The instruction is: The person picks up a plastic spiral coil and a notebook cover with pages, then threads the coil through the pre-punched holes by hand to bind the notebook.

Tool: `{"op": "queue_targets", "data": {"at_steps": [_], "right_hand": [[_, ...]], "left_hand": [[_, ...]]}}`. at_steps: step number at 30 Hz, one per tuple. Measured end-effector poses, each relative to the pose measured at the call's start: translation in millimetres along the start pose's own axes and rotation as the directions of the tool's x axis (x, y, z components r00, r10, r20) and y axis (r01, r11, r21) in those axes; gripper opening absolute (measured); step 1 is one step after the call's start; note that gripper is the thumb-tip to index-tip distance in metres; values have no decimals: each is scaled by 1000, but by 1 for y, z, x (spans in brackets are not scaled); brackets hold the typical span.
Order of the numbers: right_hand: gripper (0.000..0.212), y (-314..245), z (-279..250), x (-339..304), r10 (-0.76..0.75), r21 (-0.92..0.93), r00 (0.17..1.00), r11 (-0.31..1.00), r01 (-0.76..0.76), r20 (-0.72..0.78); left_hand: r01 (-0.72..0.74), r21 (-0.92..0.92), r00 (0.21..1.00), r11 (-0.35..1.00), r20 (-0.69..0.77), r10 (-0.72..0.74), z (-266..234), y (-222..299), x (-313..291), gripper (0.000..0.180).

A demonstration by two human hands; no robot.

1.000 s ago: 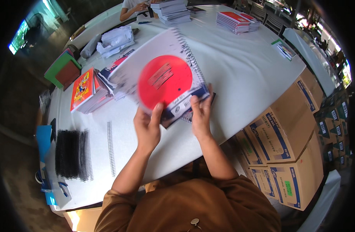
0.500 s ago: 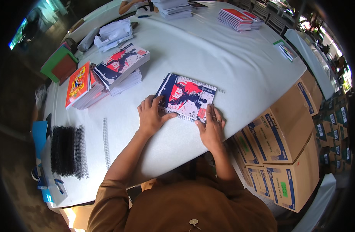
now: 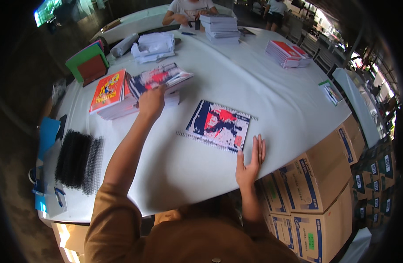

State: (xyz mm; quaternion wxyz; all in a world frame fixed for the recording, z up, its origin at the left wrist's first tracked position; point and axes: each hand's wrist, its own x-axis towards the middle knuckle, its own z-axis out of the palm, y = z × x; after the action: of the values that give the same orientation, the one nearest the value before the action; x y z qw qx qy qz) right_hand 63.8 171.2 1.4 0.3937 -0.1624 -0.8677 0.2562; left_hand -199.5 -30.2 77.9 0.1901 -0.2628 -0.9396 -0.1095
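My left hand (image 3: 152, 104) is closed on the near edge of a printed notebook (image 3: 160, 78) with a black, red and white cover. That notebook is tilted up and blurred over the left-hand pile. Flat on the table before me lies a spiral notebook (image 3: 221, 125) with a like cover. Wire coils run along its far and near edges, and the near coil (image 3: 184, 134) juts out past the left corner. Beside its near right corner, my right hand (image 3: 250, 163) rests with fingers stretched out and nothing held.
Orange-covered notebooks (image 3: 109, 90) sit left of the pile. Many black wire coils (image 3: 76, 162) lie at the left edge. Crumpled white wrapping (image 3: 153, 46), a paper stack (image 3: 220, 30) and red notebooks (image 3: 287, 55) stand farther back. Cartons (image 3: 313, 179) are stacked at the right. Across the table sits a person (image 3: 190, 11).
My left hand has left the spiral notebook and reached out to the left pile, taking hold of a notebook there. My right hand has come off the spiral notebook's corner. The view has shifted.
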Motion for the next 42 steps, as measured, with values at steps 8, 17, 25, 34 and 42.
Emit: {"op": "queue_targets", "data": {"at_steps": [8, 17, 25, 34, 42], "right_hand": [[47, -81, 27, 11, 215, 723, 823, -623, -299, 526], [21, -58, 16, 19, -224, 763, 781, 483, -430, 582], [24, -46, 30, 11, -181, 747, 799, 515, -420, 574], [26, -54, 36, 21, -172, 801, 881, 519, -299, 440], [25, -53, 33, 20, -195, 774, 870, 571, -275, 453]], "left_hand": [[121, -954, 939, -274, 199, -280, -82, 108, -159, 30], [539, -827, 837, 159, 505, -212, -21, 5, -190, 29], [235, -63, 972, 970, 36, -233, -11, -29, -190, 38], [431, -847, 902, 310, 397, -169, -71, -52, -170, 29], [278, -785, 950, 553, 308, -40, -85, -40, -160, 35]]}}
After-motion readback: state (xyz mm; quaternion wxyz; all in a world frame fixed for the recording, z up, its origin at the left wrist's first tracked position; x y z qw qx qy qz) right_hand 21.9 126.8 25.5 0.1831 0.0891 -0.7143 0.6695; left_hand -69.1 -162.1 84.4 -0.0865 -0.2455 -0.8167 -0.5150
